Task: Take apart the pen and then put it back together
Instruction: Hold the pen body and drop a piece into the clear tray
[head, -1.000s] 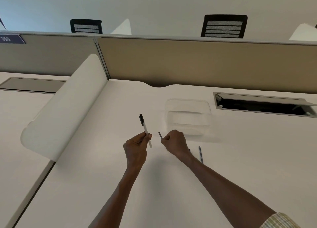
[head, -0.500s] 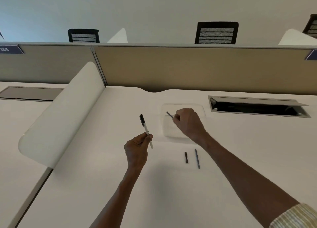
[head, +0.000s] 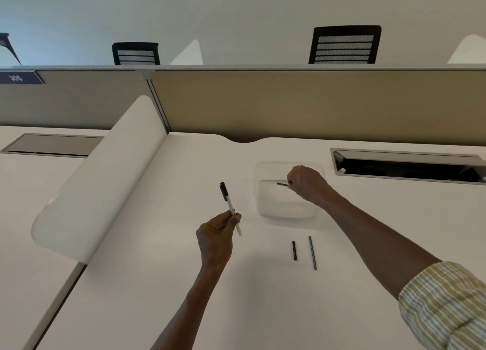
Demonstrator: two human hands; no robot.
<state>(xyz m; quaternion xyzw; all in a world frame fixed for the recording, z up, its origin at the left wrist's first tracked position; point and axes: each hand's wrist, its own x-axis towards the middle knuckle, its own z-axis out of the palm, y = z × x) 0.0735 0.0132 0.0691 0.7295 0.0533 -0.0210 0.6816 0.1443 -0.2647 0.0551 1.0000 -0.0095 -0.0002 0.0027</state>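
Meanwhile right hand pinched short dark pen part over clear tray, axis level; left hand gripped pen barrel, well apart leftward.

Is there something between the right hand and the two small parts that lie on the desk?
Nothing visible. The right hand holds a thin dark piece over the clear tray. The short dark part and the longer grey rod lie side by side on bare desk nearer the person, with only open desk between.
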